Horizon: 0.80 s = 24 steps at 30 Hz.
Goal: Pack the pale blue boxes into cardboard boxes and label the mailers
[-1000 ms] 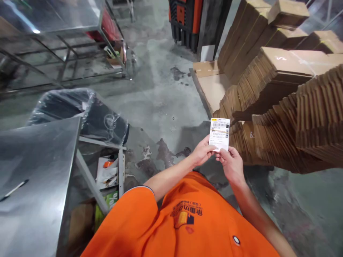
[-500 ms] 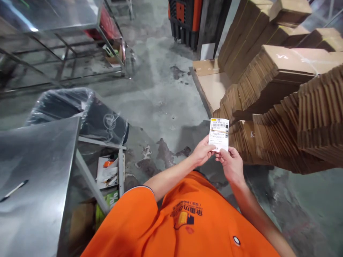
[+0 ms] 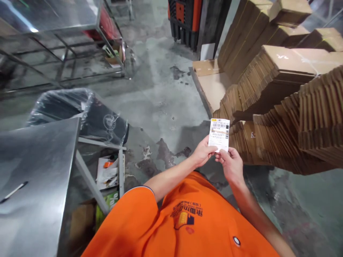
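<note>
A white shipping label [image 3: 219,134] with barcodes and a small yellow patch at its top is held out in front of my orange shirt. My left hand [image 3: 203,152] pinches its lower left corner, thumb on the printed face. At the lower right edge, my right hand [image 3: 232,163] grips it between thumb and fingers. Both hands are closed, and the fingers behind the label are partly hidden. Its print is too small to read.
Stacks of flattened cardboard boxes [image 3: 257,100] stand close on the right. To the left are a steel table [image 3: 34,157] with a pen [image 3: 14,192] on it and a plastic-lined bin [image 3: 104,117]. Another metal table [image 3: 66,18] stands farther back, left of a black-and-orange machine [image 3: 183,21].
My left thumb has slid slightly to the right over the label's lower edge. The label has barely shifted, and both hands keep their hold.
</note>
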Motion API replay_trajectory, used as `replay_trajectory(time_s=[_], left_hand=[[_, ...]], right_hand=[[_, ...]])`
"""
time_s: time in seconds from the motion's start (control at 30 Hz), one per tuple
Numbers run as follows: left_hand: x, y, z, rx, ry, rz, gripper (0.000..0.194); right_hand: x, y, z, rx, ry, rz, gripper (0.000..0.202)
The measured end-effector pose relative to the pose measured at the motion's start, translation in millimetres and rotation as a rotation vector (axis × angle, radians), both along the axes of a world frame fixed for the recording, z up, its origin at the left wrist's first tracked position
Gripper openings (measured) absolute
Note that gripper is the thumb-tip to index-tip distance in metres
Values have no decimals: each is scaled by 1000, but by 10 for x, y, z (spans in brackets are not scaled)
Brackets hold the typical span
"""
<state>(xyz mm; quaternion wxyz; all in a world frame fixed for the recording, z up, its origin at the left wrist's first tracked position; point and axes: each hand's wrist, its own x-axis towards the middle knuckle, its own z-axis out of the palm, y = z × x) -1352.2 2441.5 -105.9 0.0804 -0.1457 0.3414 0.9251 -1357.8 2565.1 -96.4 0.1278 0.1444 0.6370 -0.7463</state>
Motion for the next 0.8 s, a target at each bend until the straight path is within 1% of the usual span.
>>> replay_trajectory(time_s=[0.23, 0.4, 0.53, 0.7, 0.8], left_hand=[[-2, -7, 34, -2, -33, 22, 55], [-6, -14, 44, 11, -36, 31, 55], [-17, -7, 33, 10, -39, 32, 52], [-40, 0, 5, 17, -37, 23, 56], [-51, -7, -5, 23, -36, 21, 55]], right_hand=[[-3, -2, -19, -6, -8, 23, 42], [-15, -14, -27, -9, -11, 13, 42], [-27, -6, -39, -14, -11, 25, 41], [-45, -9, -27, -27, -40, 11, 44], [-55, -23, -19, -29, -44, 3, 47]])
